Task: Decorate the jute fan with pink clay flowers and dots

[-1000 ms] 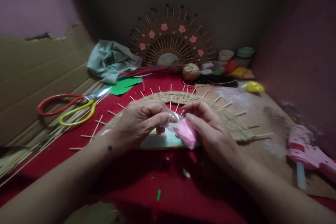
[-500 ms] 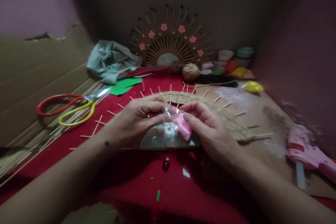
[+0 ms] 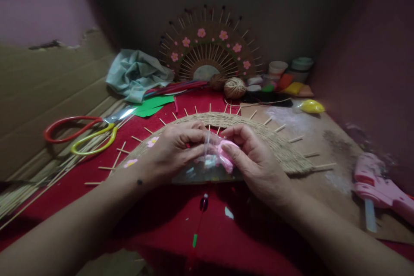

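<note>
A small clear plastic bag with pink clay (image 3: 227, 160) in it is held between my two hands, above a half-round woven fan (image 3: 284, 151). My left hand (image 3: 181, 144) is closed on the bag's clear edge. My right hand (image 3: 255, 159) pinches the clay end between thumb and fingers. The fan has thin sticks around its rim and a pale half-disc (image 3: 190, 174) at its base, partly hidden by my hands. Pink flowers (image 3: 130, 163) sit on its left side, beside my left wrist.
Orange-and-yellow scissors (image 3: 93, 136) lie at left over thin sticks. A pink glue gun (image 3: 371, 181) rests at right on brown board. Behind stand a finished flowered fan (image 3: 200, 43), a twine ball (image 3: 235, 88), a crumpled cloth (image 3: 139, 73), green paper (image 3: 153, 105) and a yellow clay packet (image 3: 312, 106).
My left hand has shifted slightly right, and the pink clay bag is turned and bunched differently. My left forearm moved so the pink flowers on the fan's left now show.
</note>
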Demonstrator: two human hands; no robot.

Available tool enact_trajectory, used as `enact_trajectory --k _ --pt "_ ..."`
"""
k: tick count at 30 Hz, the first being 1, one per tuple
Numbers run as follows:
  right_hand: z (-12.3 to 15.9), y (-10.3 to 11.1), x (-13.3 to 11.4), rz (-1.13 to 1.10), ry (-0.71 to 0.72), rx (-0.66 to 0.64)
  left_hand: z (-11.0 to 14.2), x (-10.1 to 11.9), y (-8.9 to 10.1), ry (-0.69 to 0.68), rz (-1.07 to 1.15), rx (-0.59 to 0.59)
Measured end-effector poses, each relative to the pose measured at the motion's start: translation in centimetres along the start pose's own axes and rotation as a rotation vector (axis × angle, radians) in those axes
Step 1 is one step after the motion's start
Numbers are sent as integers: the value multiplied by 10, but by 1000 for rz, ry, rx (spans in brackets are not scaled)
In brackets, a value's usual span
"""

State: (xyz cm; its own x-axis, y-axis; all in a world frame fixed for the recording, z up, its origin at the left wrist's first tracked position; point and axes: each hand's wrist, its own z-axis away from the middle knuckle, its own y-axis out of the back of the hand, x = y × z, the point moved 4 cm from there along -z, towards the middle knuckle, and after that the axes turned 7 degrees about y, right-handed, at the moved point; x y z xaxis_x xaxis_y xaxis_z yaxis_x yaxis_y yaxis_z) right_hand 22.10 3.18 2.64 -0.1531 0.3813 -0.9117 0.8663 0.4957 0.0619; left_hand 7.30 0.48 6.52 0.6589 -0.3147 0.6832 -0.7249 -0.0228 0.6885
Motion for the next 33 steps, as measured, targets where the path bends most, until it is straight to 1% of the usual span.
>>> enact_trajectory --k 3,7,9,12,15,17,20,23,26,28,30,31,33 --pt "0 0 -1 36 18 0 2 4 -1 -28 -71 10" --pt "1 0 -3 80 43 -11 4 11 -2 -20 -16 47" --pt "1 0 -3 94 51 -13 4 13 -2 8 6 30" --pt "2 0 -4 83 63 -11 3 9 -2 96 55 -51" --pt "3 -1 -5 60 70 -7 3 2 -1 212 200 -196" --pt "3 -1 -6 52 75 -1 3 -2 0 270 314 -269" --pt "2 1 -7 48 70 28 2 -6 1 326 403 -273" --pt "1 2 -6 -38 5 28 0 -7 1 285 356 -179" --pt "0 0 -3 -209 -126 -7 0 -5 0 190 261 -95" --pt "1 -2 -1 -301 -211 -14 1 -1 -2 123 221 -94" --pt "1 -5 -2 -380 -265 -12 1 3 -1 74 209 -117" --pt "1 -6 -3 -418 -278 -6 1 3 0 74 228 -133" --pt "1 -7 -5 -468 -271 14 1 2 2 130 334 -170"
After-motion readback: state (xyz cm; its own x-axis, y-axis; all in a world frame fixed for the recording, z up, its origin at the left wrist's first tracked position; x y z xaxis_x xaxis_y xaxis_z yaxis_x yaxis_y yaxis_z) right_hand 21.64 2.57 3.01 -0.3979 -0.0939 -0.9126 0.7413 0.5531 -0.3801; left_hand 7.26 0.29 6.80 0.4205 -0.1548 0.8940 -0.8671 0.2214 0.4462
